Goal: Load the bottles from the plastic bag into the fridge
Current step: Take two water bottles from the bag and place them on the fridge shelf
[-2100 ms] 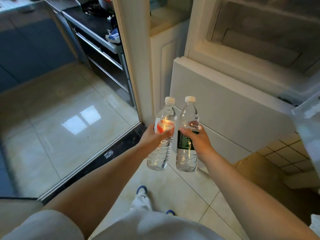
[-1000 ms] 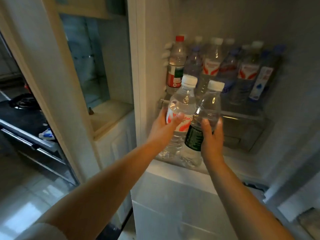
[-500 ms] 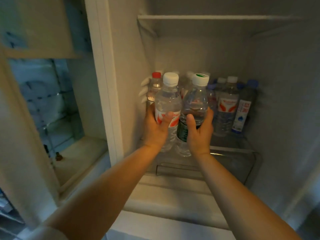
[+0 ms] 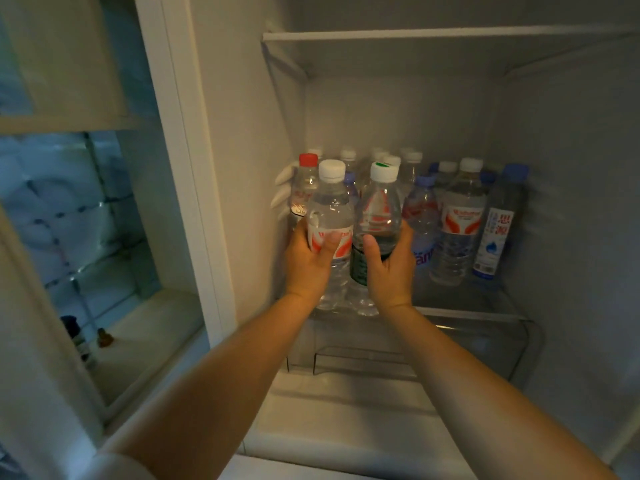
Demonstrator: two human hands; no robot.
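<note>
Here I hold two water bottles at the fridge shelf (image 4: 485,311).
My left hand (image 4: 308,263) grips the red-labelled bottle (image 4: 330,216); my right hand (image 4: 389,266) grips the green-labelled bottle (image 4: 379,209).

Red-and-white labelled bottle (image 4: 330,237), dark green labelled bottle (image 4: 375,233), red-capped bottle (image 4: 306,178), white fridge wall (image 4: 242,168)

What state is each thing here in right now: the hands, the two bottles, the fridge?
Left hand: gripping the red-label bottle.
Right hand: gripping the green-label bottle.
Red-label bottle: upright, capped, at the shelf front.
Green-label bottle: upright, capped.
Fridge: open.
Stored bottles: upright, capped, on the glass shelf.
</note>
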